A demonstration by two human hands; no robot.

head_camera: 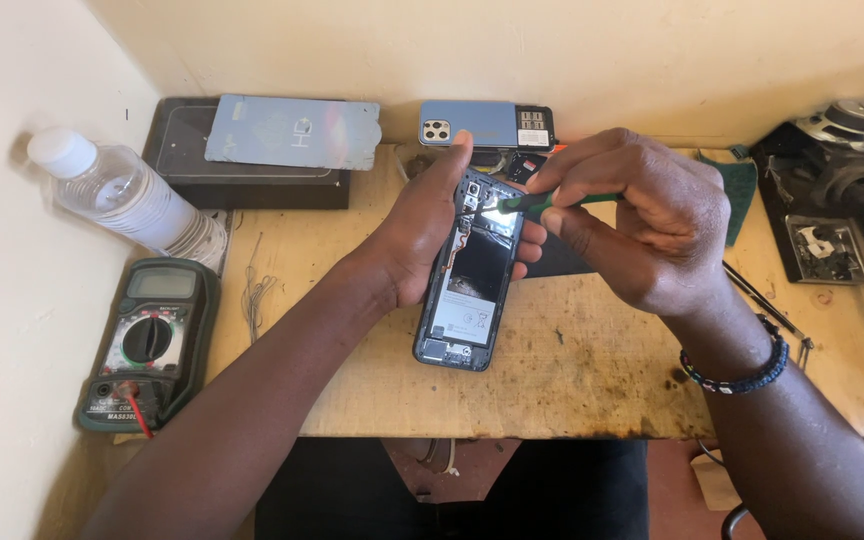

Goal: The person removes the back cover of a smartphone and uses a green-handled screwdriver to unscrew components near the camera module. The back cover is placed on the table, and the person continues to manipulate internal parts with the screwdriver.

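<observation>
Head view looks down on a worn, stained wooden bench top (572,360) where a person works on an opened dark smartphone with its back cover off (467,270), its battery and circuit board showing. That phone sits near the middle of the bench, lifted slightly off the wood and tilted. The left hand (422,235) cradles it from the left, fingers curled around the edge and the thumb stretched up past the top corner. The right hand (642,220) is bunched, its fingertips pinching a thin green-handled screwdriver (542,201) whose tip meets the upper part of the board, just beside the camera module.

Judging from this grip, the step is work on a small screw or part there. It would go best with the tip kept square to the board, light downward pressure, and the left hand bracing the phone so it cannot rock; a slip could scratch the board or nick the battery.

Far left, a clear plastic water bottle with a white cap (122,190) lies on its side; nearer, a dark green multimeter (147,340) rests. Behind the phone lies a blue phone back cover with four lens holes (472,123), and a flat pale-blue sheet (292,132) sits on a black box (242,185).
</observation>
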